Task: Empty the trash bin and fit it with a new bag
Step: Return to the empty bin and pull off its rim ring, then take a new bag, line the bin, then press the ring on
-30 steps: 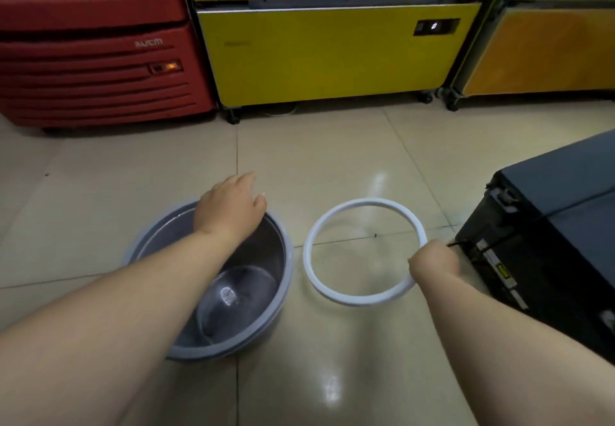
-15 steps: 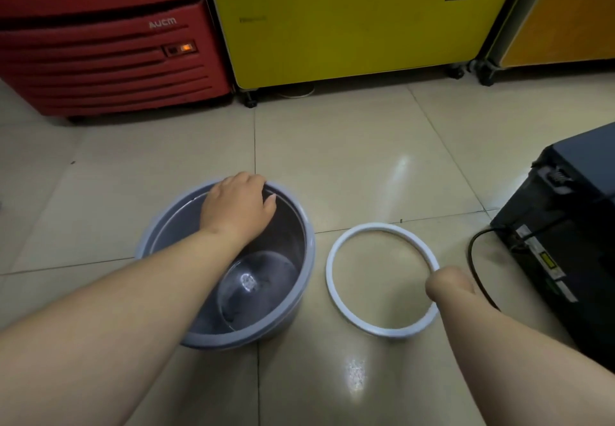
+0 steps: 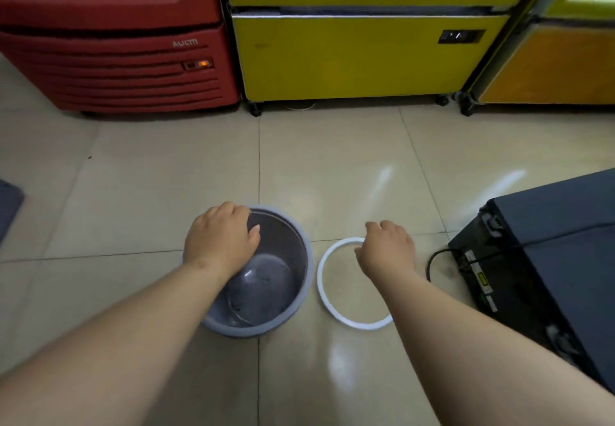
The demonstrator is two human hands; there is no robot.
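Observation:
A round grey trash bin (image 3: 301, 279) stands on the tiled floor with no bag in it; its bottom shows. My left hand (image 3: 221, 239) grips the bin's far left rim, thumb inside and fingers over the outside. A white plastic ring (image 3: 324, 296) lies flat on the floor just right of the bin. My right hand (image 3: 387, 249) hangs over the ring's far right part with fingers loosely curled and nothing seen in them. That hand and forearm hide the ring's right side.
A red chest freezer (image 3: 116, 69), a yellow cooler (image 3: 359, 56) and an orange cabinet (image 3: 549, 66) line the far side. A black box (image 3: 549, 259) with a black cable (image 3: 434, 259) sits at the right. A dark object (image 3: 8, 206) shows at the left edge.
My right hand has left the ring's right edge and moved up and forward over it. The view has pulled back and up, so bin and ring look smaller. My left hand stays on the rim.

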